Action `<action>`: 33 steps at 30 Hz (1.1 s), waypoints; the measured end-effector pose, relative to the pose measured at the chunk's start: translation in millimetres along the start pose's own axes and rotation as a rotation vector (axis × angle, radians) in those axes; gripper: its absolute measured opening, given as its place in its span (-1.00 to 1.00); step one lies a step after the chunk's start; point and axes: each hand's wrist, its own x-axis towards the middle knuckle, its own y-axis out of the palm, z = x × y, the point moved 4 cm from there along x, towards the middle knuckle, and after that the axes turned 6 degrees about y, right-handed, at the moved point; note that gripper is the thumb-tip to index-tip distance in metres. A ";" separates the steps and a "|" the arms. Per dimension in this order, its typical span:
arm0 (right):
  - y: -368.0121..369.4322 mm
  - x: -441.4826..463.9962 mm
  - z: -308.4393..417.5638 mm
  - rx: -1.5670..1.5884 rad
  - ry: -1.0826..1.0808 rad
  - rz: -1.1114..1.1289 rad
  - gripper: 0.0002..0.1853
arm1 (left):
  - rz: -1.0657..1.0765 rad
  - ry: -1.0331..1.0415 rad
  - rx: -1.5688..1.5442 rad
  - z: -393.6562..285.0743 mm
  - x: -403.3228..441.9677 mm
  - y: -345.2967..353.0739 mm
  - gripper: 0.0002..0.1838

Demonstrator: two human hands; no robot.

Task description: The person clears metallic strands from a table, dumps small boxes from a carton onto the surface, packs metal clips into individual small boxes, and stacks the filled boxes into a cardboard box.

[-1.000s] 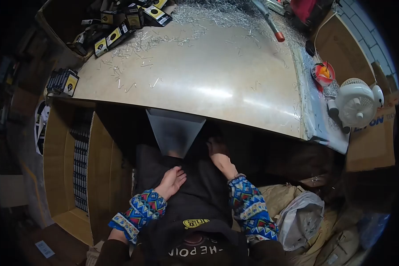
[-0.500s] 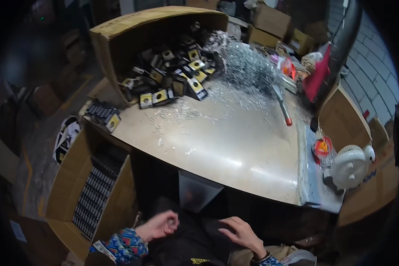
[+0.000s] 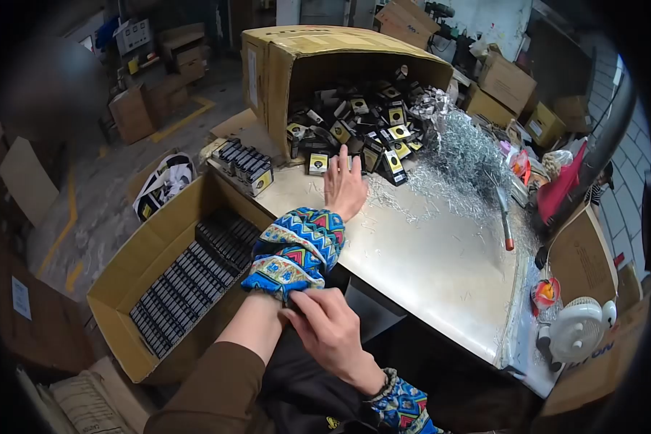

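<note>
My left hand (image 3: 346,189) is stretched out over the table, its fingers spread at the near edge of a pile of small black and yellow boxes (image 3: 394,132). Its fingertips are beside one such box (image 3: 318,163); nothing is seen held. My right hand (image 3: 330,334) is at my left wrist, with thumb and forefinger pinched on the cuff of the patterned left sleeve cover (image 3: 296,249). The pile spills from a large carton (image 3: 271,79) lying on its side.
An open carton (image 3: 126,304) with rows of packed black boxes stands at the left. A row of boxes (image 3: 246,168) is on the table corner. Metal hooks (image 3: 466,155), a red-tipped tool (image 3: 507,224) and a white fan (image 3: 579,329) are to the right.
The view has lifted and turned left. My left hand has moved from my lap to the box pile, and my right hand has come to the left sleeve cover and closed on its cuff.
</note>
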 end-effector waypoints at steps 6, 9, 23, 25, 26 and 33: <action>6.5 11.6 10.4 -0.085 -0.015 -0.012 -0.76 | -0.074 0.230 0.252 21.6 -16.5 7.0 -0.50; 17.7 24.7 18.8 0.300 -0.010 -0.002 -0.78 | -0.136 0.391 0.396 20.8 -21.3 9.6 -0.52; 32.4 -47.2 54.4 1.306 0.118 0.487 -0.91 | 0.056 -0.457 -0.616 109.4 102.0 -56.1 -0.67; 27.4 -51.8 53.3 1.305 0.187 0.425 -0.82 | 0.241 -0.224 -0.501 102.1 100.7 -28.2 -0.60; 24.4 -51.3 47.6 1.302 0.223 0.388 -0.76 | 0.422 0.011 -0.369 93.4 96.1 -7.4 -0.51; -45.2 -3.8 -141.7 0.371 0.373 0.210 -0.80 | 0.687 0.308 0.072 78.3 58.8 62.7 -0.35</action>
